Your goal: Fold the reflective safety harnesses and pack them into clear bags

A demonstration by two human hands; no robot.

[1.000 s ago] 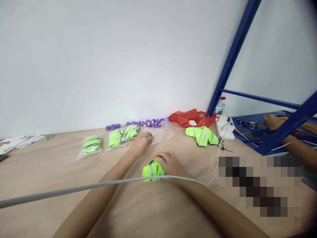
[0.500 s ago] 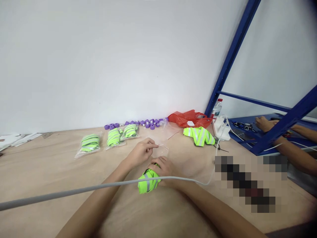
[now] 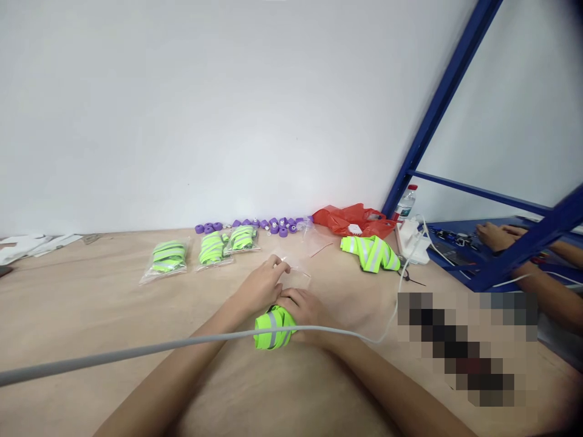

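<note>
Curled fingers of my left hand point(image 3: 260, 284) close on the left edge of a clear plastic bag point(image 3: 298, 279); the exact pinch is hard to see. My right hand point(image 3: 306, 311) wraps the right end of a rolled neon-yellow reflective strap point(image 3: 273, 331) with silver bands, just in front of the bag. Part of the roll is hidden under the palm. A grey-white cable point(image 3: 191, 341) crosses the view in front of the roll and my forearms. Further back on the right lies another reflective strap point(image 3: 371, 252), loosely folded.
Several bagged reflective straps point(image 3: 168, 258) lie at the back left. Small purple rolls point(image 3: 282, 230) line the wall beside a red plastic bag point(image 3: 350, 218). A power strip point(image 3: 413, 241), a bottle point(image 3: 407, 202) and a blue frame point(image 3: 439, 103) stand right. Another person's hands point(image 3: 494, 235) work beyond.
My left hand's fingers have drawn back slightly left and curled more at the bag. My right hand stays on the strap roll, which has turned a little. The view has shifted slightly.
</note>
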